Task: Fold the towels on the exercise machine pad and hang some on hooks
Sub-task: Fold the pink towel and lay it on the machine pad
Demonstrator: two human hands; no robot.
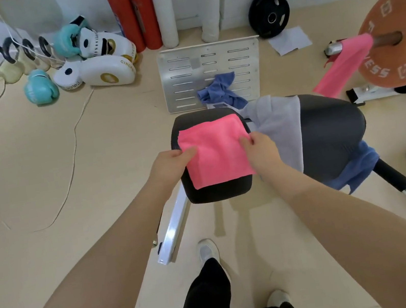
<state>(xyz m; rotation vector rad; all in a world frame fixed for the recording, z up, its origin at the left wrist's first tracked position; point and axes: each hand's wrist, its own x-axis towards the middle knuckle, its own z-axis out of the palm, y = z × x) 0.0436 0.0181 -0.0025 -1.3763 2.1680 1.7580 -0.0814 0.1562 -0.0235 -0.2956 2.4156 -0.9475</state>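
A pink towel (216, 149), folded into a rough square, lies flat on the black seat pad (219, 191) of the exercise machine. My left hand (171, 165) pinches its left edge. My right hand (260, 148) pinches its right edge. A grey towel (280, 124) drapes over the gap between the seat pad and the larger black pad (332, 132). One blue towel (360, 168) hangs off that larger pad's near right side. A crumpled blue towel (220, 90) lies on the metal foot plate (184, 81). Another pink towel (342, 63) hangs from the bar beside the orange weight plate (398, 40).
Boxing gloves and pads (95, 61) and kettlebells (17, 61) sit at the back left, with cables across the floor. Two red fire extinguishers (133, 15) and a black weight plate (268, 13) lean on the wall. My feet (207, 251) stand just behind the white machine rail (174, 228).
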